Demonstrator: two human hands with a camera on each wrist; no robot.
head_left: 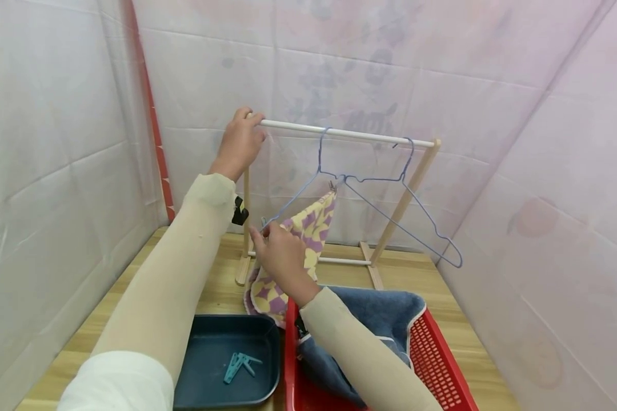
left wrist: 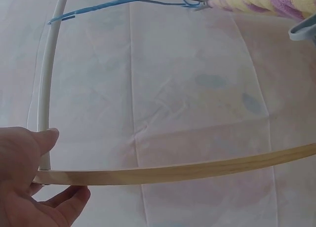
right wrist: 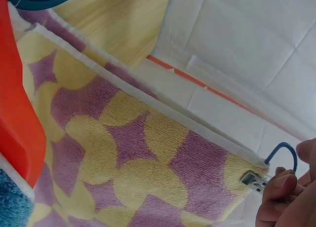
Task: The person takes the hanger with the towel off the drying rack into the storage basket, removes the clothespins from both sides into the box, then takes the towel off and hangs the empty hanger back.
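Note:
My left hand (head_left: 240, 142) grips the top left corner of a small drying rack (head_left: 349, 134), fingers round the joint of the white rod and wooden post (left wrist: 148, 176). From the rod hangs a blue wire hanger (head_left: 300, 191). My right hand (head_left: 283, 251) pinches this hanger's left end, beside a metal clip (right wrist: 254, 181) on one corner of a yellow and purple towel (right wrist: 143, 153). Another clip (head_left: 332, 186) holds the towel higher up, near the hanger's middle. The towel slants down from there, its lower part behind my right hand and the basket.
A second blue hanger (head_left: 432, 220) hangs tilted at the rod's right. In front stands a red basket (head_left: 444, 365) with a blue towel (head_left: 380, 305) inside. Left of it, a dark tray (head_left: 200, 365) holds teal clothespins (head_left: 239, 364). Cloth walls (head_left: 545, 200) surround the wooden table (head_left: 221, 297).

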